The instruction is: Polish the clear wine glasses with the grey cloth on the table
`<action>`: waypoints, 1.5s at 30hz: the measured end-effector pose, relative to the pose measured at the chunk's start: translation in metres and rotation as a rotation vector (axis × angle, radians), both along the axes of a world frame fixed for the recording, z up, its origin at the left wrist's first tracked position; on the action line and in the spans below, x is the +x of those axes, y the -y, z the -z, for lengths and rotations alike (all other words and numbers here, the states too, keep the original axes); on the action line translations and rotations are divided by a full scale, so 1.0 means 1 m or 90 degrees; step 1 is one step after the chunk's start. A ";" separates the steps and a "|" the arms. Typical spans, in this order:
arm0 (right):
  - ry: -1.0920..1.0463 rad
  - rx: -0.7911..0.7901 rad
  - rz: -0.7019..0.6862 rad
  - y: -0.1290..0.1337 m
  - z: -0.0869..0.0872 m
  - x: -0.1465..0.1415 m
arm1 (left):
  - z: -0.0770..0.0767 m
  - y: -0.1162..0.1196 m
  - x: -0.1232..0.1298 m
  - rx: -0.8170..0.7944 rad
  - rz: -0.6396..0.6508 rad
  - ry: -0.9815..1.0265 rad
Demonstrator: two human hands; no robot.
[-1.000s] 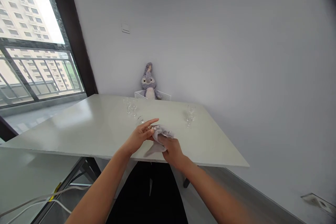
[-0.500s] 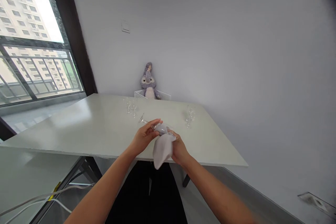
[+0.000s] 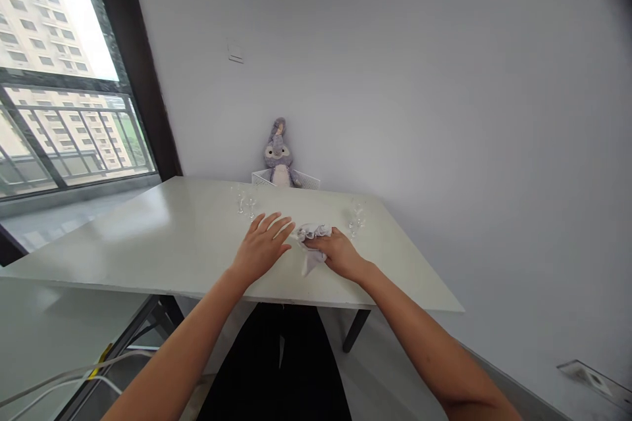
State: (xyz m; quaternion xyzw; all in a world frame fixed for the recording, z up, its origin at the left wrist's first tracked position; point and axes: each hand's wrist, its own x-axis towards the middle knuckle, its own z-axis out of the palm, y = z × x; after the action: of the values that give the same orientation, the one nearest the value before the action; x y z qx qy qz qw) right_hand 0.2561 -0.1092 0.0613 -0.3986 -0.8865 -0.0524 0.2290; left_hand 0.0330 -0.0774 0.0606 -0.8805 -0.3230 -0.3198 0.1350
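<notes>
My right hand [image 3: 340,253] is closed on a crumpled whitish cloth [image 3: 312,262], one corner hanging toward the table's front edge. To the left, my left hand [image 3: 263,247] is open, palm down with fingers apart, close to the cloth and holding nothing. The stemmed glass held a moment ago cannot be made out clearly; the hands and cloth may cover it. Beyond my left hand stand clear stemmed glasses [image 3: 251,202]. More clear glassware [image 3: 356,217] stands farther back, to the right of my right hand.
The white table [image 3: 187,237] has its front edge just before my body. At its back, a grey plush toy [image 3: 279,156] sits in a white basket [image 3: 311,181] near the wall. White cables [image 3: 74,371] cross a lower surface at left, and a window [image 3: 74,125] lies beyond.
My left hand has let go of the stemmed glass and spread its fingers. My right hand and the cloth have moved slightly farther over the table, and the cloth is more bunched.
</notes>
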 end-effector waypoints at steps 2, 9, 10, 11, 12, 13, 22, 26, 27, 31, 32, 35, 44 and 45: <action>-0.051 -0.061 -0.058 0.004 -0.007 0.000 | 0.001 -0.005 0.001 0.001 0.027 -0.073; 0.042 -0.040 -0.080 -0.001 -0.019 0.013 | 0.010 -0.002 -0.005 -0.221 0.025 -0.111; 0.069 -0.015 -0.069 -0.004 -0.020 0.018 | 0.010 -0.001 -0.007 -0.268 0.029 -0.099; 0.085 0.008 -0.055 -0.007 -0.020 0.023 | 0.010 0.001 -0.008 -0.317 0.032 -0.081; 0.089 0.029 -0.035 -0.009 -0.019 0.029 | 0.011 0.001 -0.010 -0.368 0.033 -0.055; 0.079 0.049 -0.007 -0.010 -0.018 0.034 | 0.012 0.001 -0.012 -0.417 0.032 -0.021; 0.045 0.149 0.025 0.027 -0.002 0.009 | 0.026 -0.008 -0.008 -0.597 -0.032 0.213; 0.084 0.134 -0.022 0.026 -0.004 -0.025 | 0.020 0.011 0.003 -0.376 -0.071 0.015; 0.066 0.113 -0.011 0.023 -0.006 -0.029 | 0.019 0.017 0.005 -0.315 -0.078 -0.023; -0.102 -0.066 0.035 0.003 -0.023 -0.026 | 0.018 0.030 0.008 -0.164 -0.068 -0.103; -0.176 -0.130 0.034 -0.001 -0.025 -0.022 | 0.019 0.031 0.008 -0.150 -0.065 -0.097; -0.477 -0.329 0.020 -0.013 -0.024 -0.014 | 0.023 0.032 0.009 -0.158 -0.067 -0.040; -1.149 -0.380 0.043 -0.002 0.027 -0.054 | 0.040 0.037 0.031 -0.222 -0.150 0.147; -1.117 -0.373 0.027 0.003 0.030 -0.061 | 0.041 0.037 0.035 -0.218 -0.166 0.164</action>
State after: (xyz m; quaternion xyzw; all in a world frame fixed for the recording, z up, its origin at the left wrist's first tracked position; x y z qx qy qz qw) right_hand 0.1951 -0.1122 0.0313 -0.3538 -0.3656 0.4903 0.7077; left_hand 0.0675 -0.1147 0.0199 -0.7933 -0.4977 -0.3502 -0.0180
